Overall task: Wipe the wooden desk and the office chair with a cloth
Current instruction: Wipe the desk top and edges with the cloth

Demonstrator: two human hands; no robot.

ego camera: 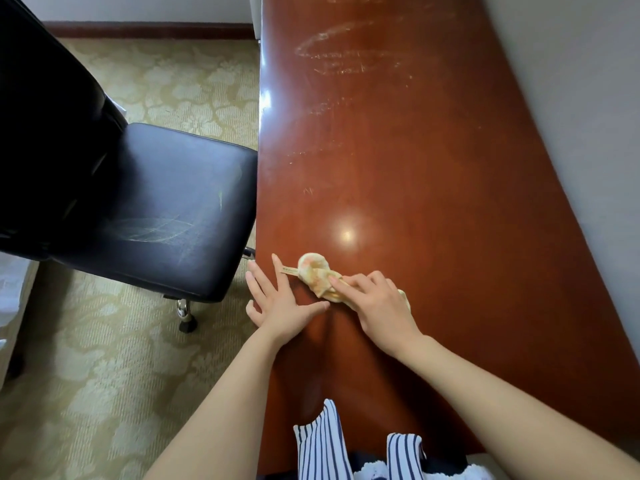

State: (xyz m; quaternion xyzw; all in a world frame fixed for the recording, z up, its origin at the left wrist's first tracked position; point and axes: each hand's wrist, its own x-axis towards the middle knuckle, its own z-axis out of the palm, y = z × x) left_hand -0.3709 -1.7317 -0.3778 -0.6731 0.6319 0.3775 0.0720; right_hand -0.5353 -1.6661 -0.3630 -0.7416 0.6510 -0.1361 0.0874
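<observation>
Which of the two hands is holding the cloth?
The right hand, fingers curled over the bunched cloth on the desk; the left hand lies flat, fingers spread, beside it.

Edges and one hand are swallowing plenty here!

Low centre, the right hand [377, 306] lies over the near end of the cloth [317, 275], hiding that part, and the print on the cloth's little tag [289, 270] is too small to read. On the left, the office chair [166, 202] loses its backrest past the top and left edges, and its seat hides the base apart from one caster [188, 325]. The wooden desk [415, 150] runs out of frame at top and bottom. A striped garment [322, 445] is cut off at the bottom edge, and at far left a white shape [8, 282] is too cropped to identify.
</observation>
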